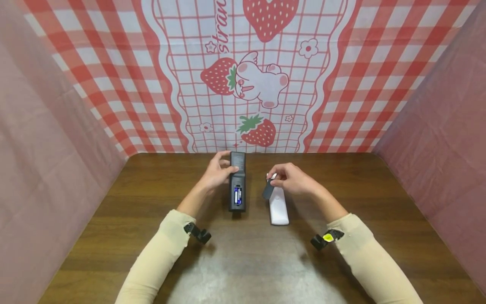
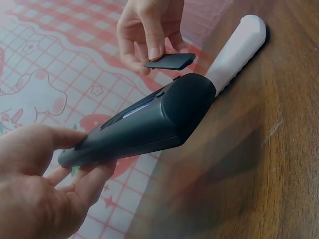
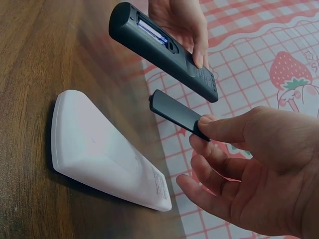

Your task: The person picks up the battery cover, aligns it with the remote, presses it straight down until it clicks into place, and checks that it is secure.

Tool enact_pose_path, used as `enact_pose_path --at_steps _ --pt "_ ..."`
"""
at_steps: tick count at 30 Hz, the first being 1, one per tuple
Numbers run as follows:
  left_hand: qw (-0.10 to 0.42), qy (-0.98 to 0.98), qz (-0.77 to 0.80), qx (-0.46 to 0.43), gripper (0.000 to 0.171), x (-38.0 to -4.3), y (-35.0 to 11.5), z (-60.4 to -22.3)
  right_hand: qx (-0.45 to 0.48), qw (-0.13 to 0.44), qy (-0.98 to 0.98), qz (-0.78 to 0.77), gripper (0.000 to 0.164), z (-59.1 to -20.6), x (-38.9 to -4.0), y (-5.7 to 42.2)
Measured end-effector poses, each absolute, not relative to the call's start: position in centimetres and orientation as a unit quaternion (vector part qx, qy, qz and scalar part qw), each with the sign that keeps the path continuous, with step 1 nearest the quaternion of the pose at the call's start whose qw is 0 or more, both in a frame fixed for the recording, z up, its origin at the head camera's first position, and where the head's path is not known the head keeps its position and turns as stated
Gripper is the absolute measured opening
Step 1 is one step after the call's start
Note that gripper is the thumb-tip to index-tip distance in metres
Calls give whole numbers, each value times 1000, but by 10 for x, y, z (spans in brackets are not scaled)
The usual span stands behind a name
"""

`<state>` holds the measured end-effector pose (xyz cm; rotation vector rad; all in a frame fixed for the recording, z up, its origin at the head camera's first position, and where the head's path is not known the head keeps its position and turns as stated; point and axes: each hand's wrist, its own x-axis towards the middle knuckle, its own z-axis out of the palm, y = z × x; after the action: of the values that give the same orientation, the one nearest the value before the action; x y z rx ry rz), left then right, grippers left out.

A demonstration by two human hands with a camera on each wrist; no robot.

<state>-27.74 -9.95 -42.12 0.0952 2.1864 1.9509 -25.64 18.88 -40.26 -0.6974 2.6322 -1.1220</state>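
My left hand (image 1: 217, 172) grips a black remote control (image 1: 237, 169) by one end, its back turned up, lifted off the table. Its battery compartment is uncovered, and blue-and-silver batteries (image 3: 152, 32) lie inside. Between thumb and fingers, my right hand (image 1: 296, 179) pinches a black battery cover (image 3: 174, 112), held apart from the remote. Below that hand a white remote control (image 1: 279, 209) lies on the table, back up; the right hand hides part of its far end in the head view.
The brown wooden table (image 1: 243, 261) spreads out under both arms. A red-and-white strawberry-print cloth (image 1: 262, 76) hangs behind it, with pink curtains at the left (image 1: 49, 139) and right (image 1: 436, 139). Both sleeves carry black wrist cameras.
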Motion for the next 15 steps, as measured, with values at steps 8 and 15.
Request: enact_pose_path --at_steps 8,15 --pt "107 740 663 35 71 -280 -97 -420 -236 99 893 -371 13 -400 -257 187" --pt "109 736 668 38 71 -280 -94 -420 -237 110 890 -374 13 -398 -256 185"
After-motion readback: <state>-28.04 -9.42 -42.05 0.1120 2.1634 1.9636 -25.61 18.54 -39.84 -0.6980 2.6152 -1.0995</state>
